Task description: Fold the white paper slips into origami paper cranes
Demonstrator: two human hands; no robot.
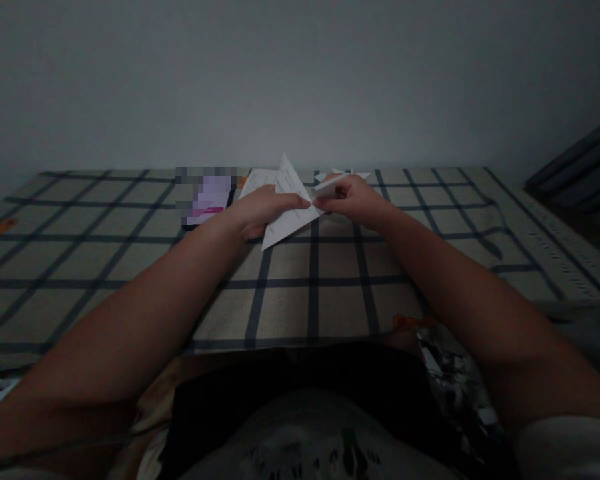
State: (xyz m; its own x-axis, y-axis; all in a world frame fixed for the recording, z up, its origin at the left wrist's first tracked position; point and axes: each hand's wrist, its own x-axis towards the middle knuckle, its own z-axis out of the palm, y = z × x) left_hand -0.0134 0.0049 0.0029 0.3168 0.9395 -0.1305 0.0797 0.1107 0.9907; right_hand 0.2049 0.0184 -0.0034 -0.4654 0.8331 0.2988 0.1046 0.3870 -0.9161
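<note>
A white sheet of paper (293, 223) with printed lines, folded to pointed corners, is held above the table between both hands. My left hand (266, 208) grips its left part, thumb on top and the other fingers mostly hidden underneath. At the paper's right tip, the fingers of my right hand (353, 199) are pinched together on it. A raised white flap (329, 185) stands by the right fingers; whether it belongs to the same sheet I cannot tell. Behind my left hand lies another printed sheet (256, 179), partly covered.
A phone with a lilac screen (211, 197), partly blurred out, lies left of my left hand. White paper points (359, 175) show behind my right hand. A checked cloth (285, 307) covers the table, which meets a plain wall (300, 80). A dark slatted object (580, 173) stands at the right.
</note>
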